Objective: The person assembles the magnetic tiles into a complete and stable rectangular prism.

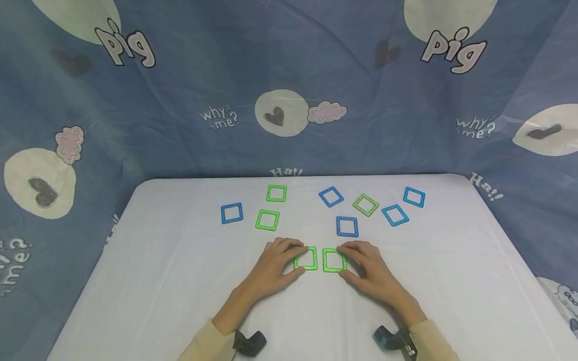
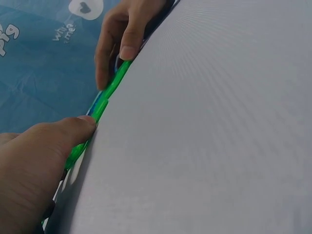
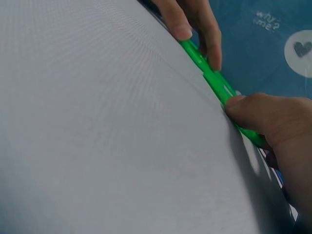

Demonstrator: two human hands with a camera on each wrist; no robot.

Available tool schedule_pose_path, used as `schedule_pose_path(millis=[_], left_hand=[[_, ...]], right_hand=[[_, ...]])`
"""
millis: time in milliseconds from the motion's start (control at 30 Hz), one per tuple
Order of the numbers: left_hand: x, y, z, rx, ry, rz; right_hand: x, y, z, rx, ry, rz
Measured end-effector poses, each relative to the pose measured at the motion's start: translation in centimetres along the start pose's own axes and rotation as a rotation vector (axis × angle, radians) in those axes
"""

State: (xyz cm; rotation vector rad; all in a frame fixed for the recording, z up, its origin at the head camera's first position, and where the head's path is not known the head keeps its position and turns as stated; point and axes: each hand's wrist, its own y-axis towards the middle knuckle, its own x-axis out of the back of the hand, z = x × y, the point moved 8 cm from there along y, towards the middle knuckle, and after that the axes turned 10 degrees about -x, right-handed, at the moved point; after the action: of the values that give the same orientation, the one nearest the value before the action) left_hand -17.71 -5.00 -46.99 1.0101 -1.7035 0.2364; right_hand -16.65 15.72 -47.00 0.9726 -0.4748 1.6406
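Note:
Two green square frames lie side by side near the middle of the white table, a narrow gap between them in the head view. My left hand (image 1: 276,264) pinches the left green square frame (image 1: 315,258) between thumb and fingers at its near and far edges. In the same manner my right hand (image 1: 371,268) grips the right green square frame (image 1: 325,260). Both wrist views show the frames edge-on, with the left thumb (image 2: 80,127) and the right thumb (image 3: 239,107) against their near sides. The squares' outer sides are partly hidden by the hands.
Beyond the hands lie more loose square frames: green ones, such as one green frame (image 1: 267,230) at left, and several blue ones, such as one blue frame (image 1: 347,235) and another blue frame (image 1: 232,221). A patterned blue cloth (image 1: 180,145) hangs behind the white table (image 1: 158,260).

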Motion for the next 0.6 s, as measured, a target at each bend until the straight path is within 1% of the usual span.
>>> schedule_pose_path(millis=[367,600], left_hand=[[0.0,0.09,0.0,-0.017,0.002,-0.009],[-0.39,0.49,-0.08,-0.026,-0.012,0.005]], right_hand=[[-0.19,0.36,0.16,0.017,-0.007,0.002],[-0.32,0.34,0.05,0.042,-0.005,-0.004]])
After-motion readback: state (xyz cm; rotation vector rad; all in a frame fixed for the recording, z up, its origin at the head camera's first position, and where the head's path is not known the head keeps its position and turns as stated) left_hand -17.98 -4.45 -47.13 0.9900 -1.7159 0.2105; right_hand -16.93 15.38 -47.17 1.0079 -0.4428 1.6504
